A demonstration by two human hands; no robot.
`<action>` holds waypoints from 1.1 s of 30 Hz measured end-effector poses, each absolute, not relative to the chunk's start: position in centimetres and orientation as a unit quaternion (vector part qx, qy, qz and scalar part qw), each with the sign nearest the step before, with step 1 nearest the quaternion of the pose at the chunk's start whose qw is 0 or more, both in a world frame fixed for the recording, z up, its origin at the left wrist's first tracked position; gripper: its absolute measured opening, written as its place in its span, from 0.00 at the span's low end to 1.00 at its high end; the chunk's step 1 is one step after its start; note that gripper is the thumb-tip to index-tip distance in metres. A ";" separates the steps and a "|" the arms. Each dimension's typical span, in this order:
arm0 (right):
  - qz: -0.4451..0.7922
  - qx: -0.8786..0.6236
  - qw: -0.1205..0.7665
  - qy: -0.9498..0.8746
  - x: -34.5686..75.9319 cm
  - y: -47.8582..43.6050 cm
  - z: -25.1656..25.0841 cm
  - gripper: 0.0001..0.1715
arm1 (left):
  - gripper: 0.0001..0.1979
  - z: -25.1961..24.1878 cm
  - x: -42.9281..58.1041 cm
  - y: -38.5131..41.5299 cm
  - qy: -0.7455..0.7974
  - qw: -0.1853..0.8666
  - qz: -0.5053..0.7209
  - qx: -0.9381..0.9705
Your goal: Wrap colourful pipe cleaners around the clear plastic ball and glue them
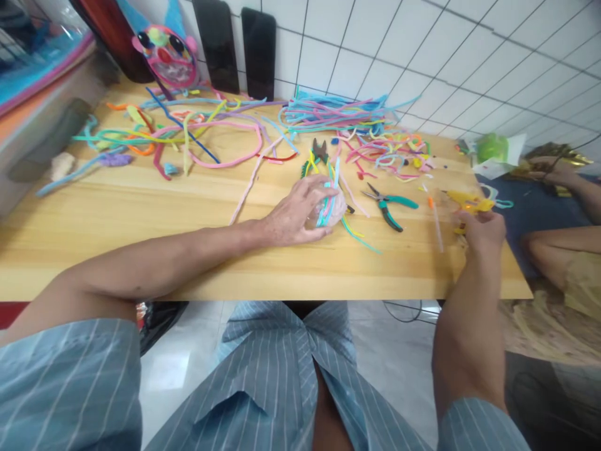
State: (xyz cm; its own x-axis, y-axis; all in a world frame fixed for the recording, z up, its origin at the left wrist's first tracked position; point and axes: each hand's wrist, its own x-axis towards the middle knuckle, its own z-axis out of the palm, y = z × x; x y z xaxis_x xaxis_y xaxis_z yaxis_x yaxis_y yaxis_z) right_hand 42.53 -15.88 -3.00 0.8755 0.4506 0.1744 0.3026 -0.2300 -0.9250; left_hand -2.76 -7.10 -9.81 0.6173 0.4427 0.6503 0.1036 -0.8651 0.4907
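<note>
My left hand rests on the table with its fingers curled around a clear, rounded object. Turquoise, pink and light blue pipe cleaners run across that object, and its underside is hidden. At the table's right end, my right hand is closed on a yellow glue gun. Teal-handled needle-nose pliers lie between my hands. Just behind the left hand is a pair of cutting pliers with green and yellow handles. Loose pipe cleaner ends stick out beside the rounded object.
Pipe cleaners are scattered at the back left, with a blue and pink bundle by the tiled wall. Two black phones lean there beside a pink decorated figure. A glue stick lies right. Another person's hand is at far right.
</note>
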 end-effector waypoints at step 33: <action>0.404 -0.531 0.351 -0.658 28.7 -14.7 3.2 0.27 | 0.40 -9.0 -3.4 -7.2 0.133 0.177 0.393 0.893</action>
